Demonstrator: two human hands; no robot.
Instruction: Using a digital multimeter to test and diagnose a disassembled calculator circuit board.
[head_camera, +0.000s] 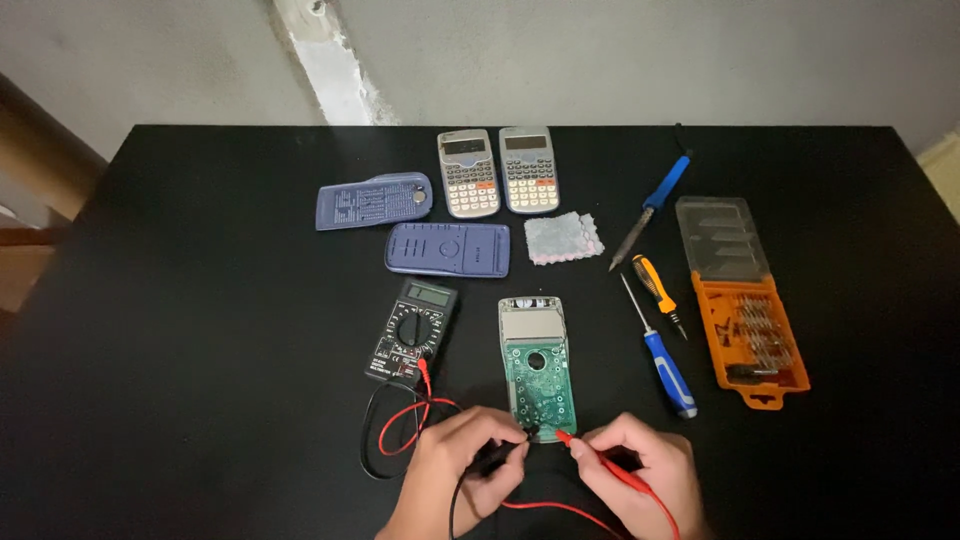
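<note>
Green circuit board (541, 385) of opened calculator lies bare at table's (200, 300) near edge; looks light, fragile, best held by casing edges. Left hand (462, 455) pinches black probe (505, 455), right hand (640, 470) red probe (600, 465), tips at board's lower edge. Multimeter (412, 330) just left.

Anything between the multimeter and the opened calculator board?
No. In the head view, bare black table separates the multimeter from the opened calculator board; the leads run below.
</note>
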